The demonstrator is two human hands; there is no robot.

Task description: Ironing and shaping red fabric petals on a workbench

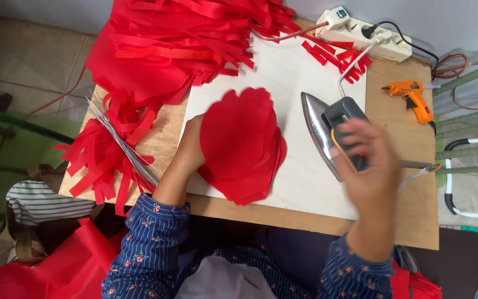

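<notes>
Left hand (190, 145) grips red petals (242, 145); blurred right hand (367, 166) over iron (333, 130).

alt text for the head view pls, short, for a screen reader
Seen from above, a person's left hand holds a stack of rounded red fabric pieces on a pale board, while the blurred right hand is at the handle of a clothes iron. Cut red strips, thin wires, an orange glue gun and a power strip surround them.
</notes>
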